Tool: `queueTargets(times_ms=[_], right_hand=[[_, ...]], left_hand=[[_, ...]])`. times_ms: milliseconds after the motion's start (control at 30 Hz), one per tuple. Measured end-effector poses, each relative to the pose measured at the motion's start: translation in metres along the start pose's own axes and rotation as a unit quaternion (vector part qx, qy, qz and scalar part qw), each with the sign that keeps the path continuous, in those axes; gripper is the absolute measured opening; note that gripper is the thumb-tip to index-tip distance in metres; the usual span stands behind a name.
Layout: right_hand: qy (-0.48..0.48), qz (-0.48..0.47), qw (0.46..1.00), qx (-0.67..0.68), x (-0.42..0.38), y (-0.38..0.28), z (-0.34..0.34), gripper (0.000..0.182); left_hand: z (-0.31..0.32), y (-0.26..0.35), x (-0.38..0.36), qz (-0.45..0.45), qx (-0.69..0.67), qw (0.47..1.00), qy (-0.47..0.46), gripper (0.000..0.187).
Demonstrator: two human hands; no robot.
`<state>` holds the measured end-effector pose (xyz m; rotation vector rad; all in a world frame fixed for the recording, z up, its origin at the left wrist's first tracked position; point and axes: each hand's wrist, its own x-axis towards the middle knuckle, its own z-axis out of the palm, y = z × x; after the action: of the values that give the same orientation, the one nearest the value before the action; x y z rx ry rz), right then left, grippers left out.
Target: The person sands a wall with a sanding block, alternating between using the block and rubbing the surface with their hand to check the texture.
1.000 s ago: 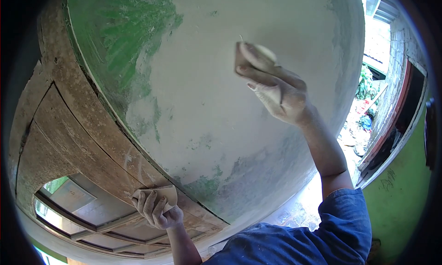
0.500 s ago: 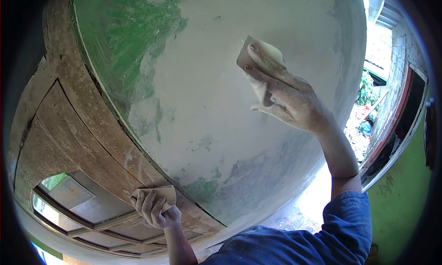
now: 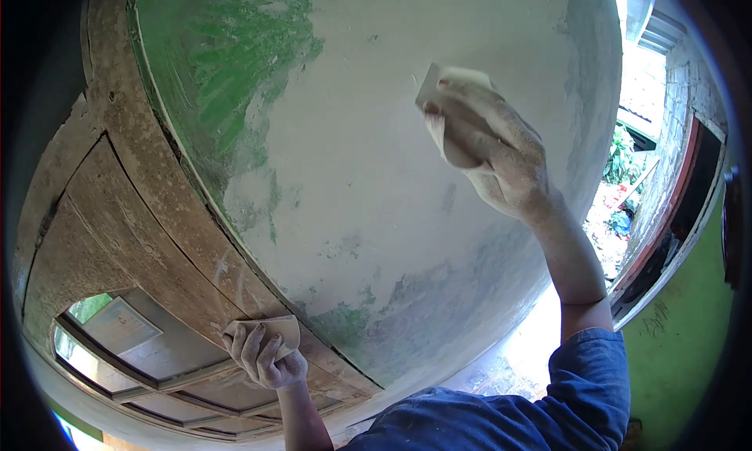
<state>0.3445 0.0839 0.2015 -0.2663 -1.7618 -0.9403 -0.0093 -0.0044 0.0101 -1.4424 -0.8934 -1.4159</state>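
Raised against the whitish, patchily coated wall point(image 3: 352, 192), my right hand point(image 3: 509, 153) presses a pale, bent sheet of sandpaper point(image 3: 428, 84) to the surface. Its fingers lie over the sheet, and the sheet's lower part curls under the palm. My left hand point(image 3: 265, 362) is lower down, by the wooden frame at the wall's left edge. Its curled fingers grip another pale, stiff-looking sheet point(image 3: 287, 329), which looks like a second piece of sandpaper. White dust covers both hands.
Green paint point(image 3: 227, 67) shows through at the wall's upper left. Worn brown boards point(image 3: 149, 208) and a paned window point(image 3: 157, 349) run along the left. At right, a bright opening shows plants point(image 3: 619, 153) outside, beside a green wall point(image 3: 677, 357).
My right hand has shifted slightly right with the sandpaper across the wall, its fingers now somewhat blurred. The left hand stays in place with its sheet.
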Motion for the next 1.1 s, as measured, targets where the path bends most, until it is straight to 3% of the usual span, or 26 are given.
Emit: queueTargets(times_ms=[200, 333, 533, 633, 733, 833, 900, 1033, 1100], right_hand=[[0.081, 0.065, 0.987, -0.124, 0.008, 0.021, 0.026, 0.027], [0.041, 0.089, 0.985, -0.138, 0.012, 0.013, 0.029, 0.031], [0.064, 0.079, 0.986, -0.136, 0.019, 0.006, 0.033, 0.036], [0.075, 0.011, 0.993, -0.087, 0.008, -0.016, 0.040, 0.035], [0.012, -0.020, 0.995, -0.093, 0.004, -0.024, 0.037, 0.036], [0.038, 0.015, 0.990, -0.135, 0.010, 0.014, 0.019, 0.032], [0.071, 0.086, 0.983, -0.144, 0.019, 0.027, 0.008, 0.026], [0.080, 0.001, 0.991, -0.104, 0.003, -0.008, 0.029, 0.024], [-0.029, -0.049, 0.994, -0.094, -0.006, -0.041, 0.033, 0.025]], left_hand=[[0.000, -0.002, -0.001, -0.003, 0.000, 1.000, -0.011, 0.013], [0.000, -0.002, -0.002, -0.002, 0.005, 1.000, -0.015, 0.014], [0.000, -0.003, -0.005, -0.004, 0.015, 1.000, -0.010, 0.016], [0.000, -0.003, -0.003, -0.003, 0.021, 1.000, -0.014, 0.015], [0.001, -0.002, -0.002, -0.001, 0.015, 1.000, -0.006, 0.015], [0.001, -0.002, -0.003, -0.004, 0.015, 1.000, -0.004, 0.014], [0.001, -0.001, -0.002, -0.010, 0.007, 1.000, -0.006, 0.014], [0.001, -0.001, -0.003, -0.013, 0.010, 1.000, -0.007, 0.014], [0.001, 0.000, -0.001, -0.012, 0.008, 1.000, -0.005, 0.014]])
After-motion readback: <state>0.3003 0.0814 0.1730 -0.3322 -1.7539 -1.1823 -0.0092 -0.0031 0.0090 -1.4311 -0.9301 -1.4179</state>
